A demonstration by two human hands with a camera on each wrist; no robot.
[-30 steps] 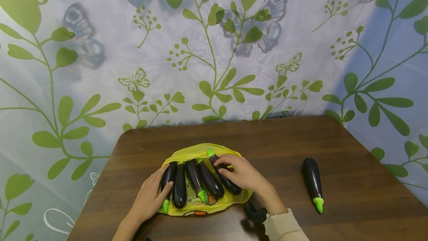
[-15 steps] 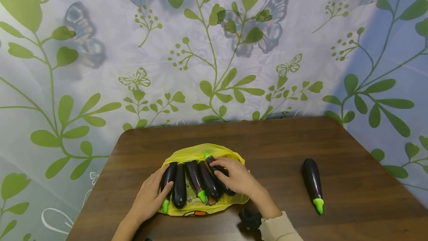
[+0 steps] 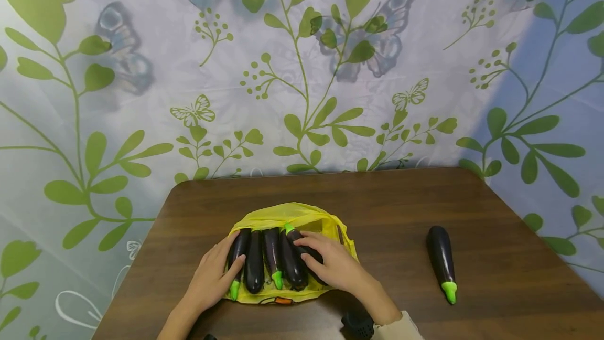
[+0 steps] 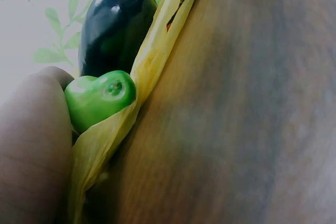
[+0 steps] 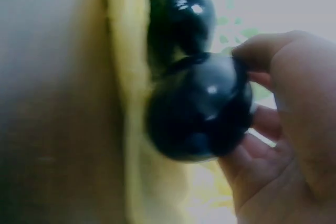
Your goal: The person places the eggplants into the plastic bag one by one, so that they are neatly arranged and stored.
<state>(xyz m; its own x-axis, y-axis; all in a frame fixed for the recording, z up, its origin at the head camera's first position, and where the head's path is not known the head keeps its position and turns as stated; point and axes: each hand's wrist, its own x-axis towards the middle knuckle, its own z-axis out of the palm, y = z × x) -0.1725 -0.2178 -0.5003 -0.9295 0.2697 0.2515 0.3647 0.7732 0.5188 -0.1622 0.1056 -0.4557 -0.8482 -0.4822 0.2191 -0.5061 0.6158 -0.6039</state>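
Several glossy dark eggplants with bright green stem ends lie side by side in a yellow plastic bag (image 3: 278,215). At the row's left end, my left hand (image 3: 211,275) holds the outermost eggplant (image 3: 242,244), thumb over its top and fingers along its outer side. Its green stem end (image 4: 94,102) shows beside the hand in the left wrist view. My right hand (image 3: 334,261) grips the rightmost eggplant (image 5: 197,114) between thumb and fingers. In the head view that eggplant slants against its neighbor (image 3: 290,264), partly covered by my fingers.
A single eggplant (image 3: 441,256) lies on the brown wooden table (image 3: 387,203) to the right, outside the bag. Behind the table hangs a cloth (image 3: 264,77) with leaves and butterflies. A black device (image 3: 357,324) sits by my right wrist.
My right hand has moved left with the rightmost eggplant, pressing the row closer together. The bag's right part is uncovered behind it. My left hand has stayed in place.
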